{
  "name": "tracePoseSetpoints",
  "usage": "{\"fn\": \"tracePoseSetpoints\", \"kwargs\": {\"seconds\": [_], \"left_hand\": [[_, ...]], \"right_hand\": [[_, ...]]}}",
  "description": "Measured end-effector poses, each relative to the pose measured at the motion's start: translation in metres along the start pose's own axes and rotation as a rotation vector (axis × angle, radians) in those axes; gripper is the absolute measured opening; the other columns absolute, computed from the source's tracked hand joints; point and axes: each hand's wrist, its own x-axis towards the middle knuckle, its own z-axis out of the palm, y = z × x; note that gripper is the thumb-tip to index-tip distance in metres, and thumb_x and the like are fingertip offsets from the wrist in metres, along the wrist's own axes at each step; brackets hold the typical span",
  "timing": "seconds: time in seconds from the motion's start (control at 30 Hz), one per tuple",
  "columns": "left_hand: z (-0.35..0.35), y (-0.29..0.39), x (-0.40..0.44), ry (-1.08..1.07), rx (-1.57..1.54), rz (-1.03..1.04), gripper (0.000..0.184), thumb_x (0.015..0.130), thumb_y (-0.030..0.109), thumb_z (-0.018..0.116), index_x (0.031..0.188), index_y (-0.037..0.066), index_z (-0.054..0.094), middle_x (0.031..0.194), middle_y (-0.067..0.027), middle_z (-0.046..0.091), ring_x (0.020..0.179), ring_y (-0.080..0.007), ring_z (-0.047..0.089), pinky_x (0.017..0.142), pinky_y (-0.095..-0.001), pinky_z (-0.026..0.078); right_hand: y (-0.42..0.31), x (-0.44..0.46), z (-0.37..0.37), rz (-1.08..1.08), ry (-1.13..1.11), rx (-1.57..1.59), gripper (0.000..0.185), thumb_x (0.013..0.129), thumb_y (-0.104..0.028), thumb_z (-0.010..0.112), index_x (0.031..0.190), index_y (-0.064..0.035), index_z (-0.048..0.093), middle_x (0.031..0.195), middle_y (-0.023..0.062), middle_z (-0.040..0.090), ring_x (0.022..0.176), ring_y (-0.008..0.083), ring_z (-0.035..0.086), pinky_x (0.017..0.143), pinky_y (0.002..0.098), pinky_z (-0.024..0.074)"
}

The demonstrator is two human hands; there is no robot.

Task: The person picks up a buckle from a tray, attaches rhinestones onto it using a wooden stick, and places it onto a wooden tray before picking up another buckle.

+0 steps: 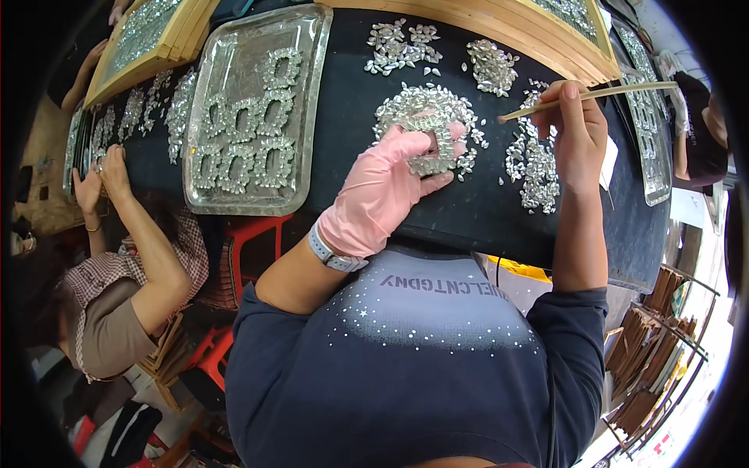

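My left hand [382, 191], in a pink glove, is closed on a small rectangular frame [433, 164] edged with clear rhinestones. The frame is held over a pile of rhinestones [406, 101] on the dark table. My bare right hand [576, 129] grips a thin pale stick [616, 91], whose darker tip points left, a little apart from the frame. Beneath and beside the right hand lies another heap of leaf-shaped rhinestones [540, 175]. Further left, a clear tray [250, 43] holds several similar rhinestone frames [275, 161].
More rhinestone piles [491, 66] lie toward the back. Stacked wooden frames [468, 22] border the far edge. A second tray [657, 175] stands at the right. To the left, a co-worker's hands [115, 173] work at the same table, by a red stool [257, 242].
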Motion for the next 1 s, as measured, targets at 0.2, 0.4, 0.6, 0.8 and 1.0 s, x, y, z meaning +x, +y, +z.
{"fn": "tracePoseSetpoints", "kwargs": {"seconds": [0.2,0.4,0.6,0.8,1.0], "left_hand": [[0.003,-0.002,-0.007,-0.066,-0.048,0.018,0.031,0.086,0.010,0.050,0.117,0.013,0.044,0.114,-0.0065,0.058,0.100,-0.0174,0.058,0.079,-0.0345,0.047],[0.004,-0.013,0.002,-0.052,-0.012,-0.059,0.034,0.087,0.010,0.050,0.120,0.013,0.042,0.115,-0.0076,0.057,0.102,-0.0183,0.057,0.079,-0.0360,0.048],[-0.008,0.000,-0.007,-0.058,-0.066,0.052,0.037,0.088,0.010,0.049,0.124,0.012,0.038,0.119,-0.0098,0.054,0.105,-0.0208,0.056,0.085,-0.0374,0.045],[-0.012,-0.012,-0.021,-0.100,-0.091,-0.060,0.043,0.088,0.009,0.049,0.129,0.011,0.033,0.122,-0.0112,0.052,0.108,-0.0212,0.054,0.089,-0.0373,0.042],[-0.015,-0.011,-0.027,-0.143,-0.062,-0.190,0.047,0.086,0.006,0.048,0.130,0.008,0.031,0.124,-0.0105,0.049,0.113,-0.0201,0.049,0.095,-0.0345,0.038]], "right_hand": [[-0.011,-0.015,0.012,-0.053,-0.141,-0.175,0.029,0.096,-0.024,0.043,0.084,-0.0002,0.055,0.070,0.0063,0.056,0.056,0.0074,0.051,0.050,0.0188,0.0395],[-0.001,-0.027,0.008,-0.120,-0.249,-0.303,0.023,0.094,-0.018,0.046,0.084,0.0000,0.055,0.075,0.0060,0.056,0.057,0.0077,0.052,0.051,0.0193,0.0414],[0.017,-0.040,0.009,-0.121,-0.163,-0.222,0.022,0.094,-0.017,0.047,0.084,0.0005,0.055,0.075,0.0051,0.056,0.058,0.0077,0.052,0.051,0.0190,0.0414],[0.024,-0.038,0.022,-0.145,-0.210,-0.364,0.018,0.093,-0.014,0.048,0.085,0.0009,0.055,0.074,0.0046,0.056,0.058,0.0072,0.052,0.050,0.0183,0.0411],[0.031,-0.038,0.023,-0.206,-0.224,-0.409,0.017,0.093,-0.013,0.049,0.085,0.0009,0.055,0.073,0.0047,0.056,0.057,0.0069,0.052,0.049,0.0184,0.0409]]}}
